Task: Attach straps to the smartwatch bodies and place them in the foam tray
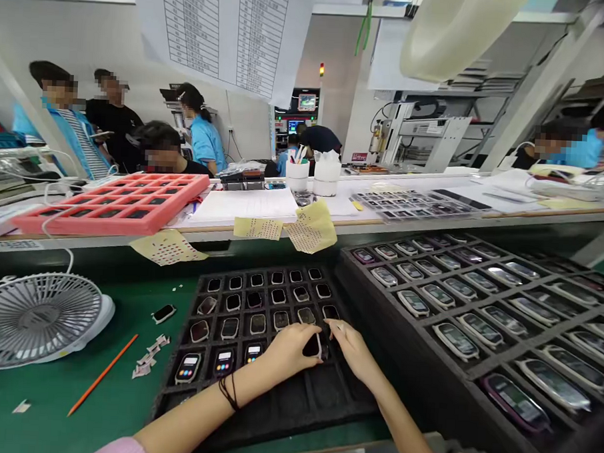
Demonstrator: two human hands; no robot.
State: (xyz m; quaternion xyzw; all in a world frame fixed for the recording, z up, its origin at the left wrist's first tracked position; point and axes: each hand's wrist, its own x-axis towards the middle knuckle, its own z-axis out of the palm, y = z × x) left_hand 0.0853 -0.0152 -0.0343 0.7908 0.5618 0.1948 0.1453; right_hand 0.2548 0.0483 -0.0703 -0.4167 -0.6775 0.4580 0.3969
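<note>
My left hand (291,346) grips a smartwatch body (312,346) with a dark screen, above the near right part of a black foam tray (294,413). Beside it my right hand (351,349) has its fingers curled together at the watch's right side; what they pinch is hidden. Just beyond my right fingertips lies another dark-screened watch (331,312) in its slot. Rows of watch bodies fill the farther slots. In the nearer row, lit screens with coloured icons show on a watch (188,368) and on another watch (223,362).
A larger foam tray (407,344) of watches stands to the right. At left are a fan (42,315), an orange stick (103,375), paper scraps (149,359) and a loose watch (164,313). A shelf ahead bears a pink foam tray (116,225) and white cups (327,177). Several people are beyond.
</note>
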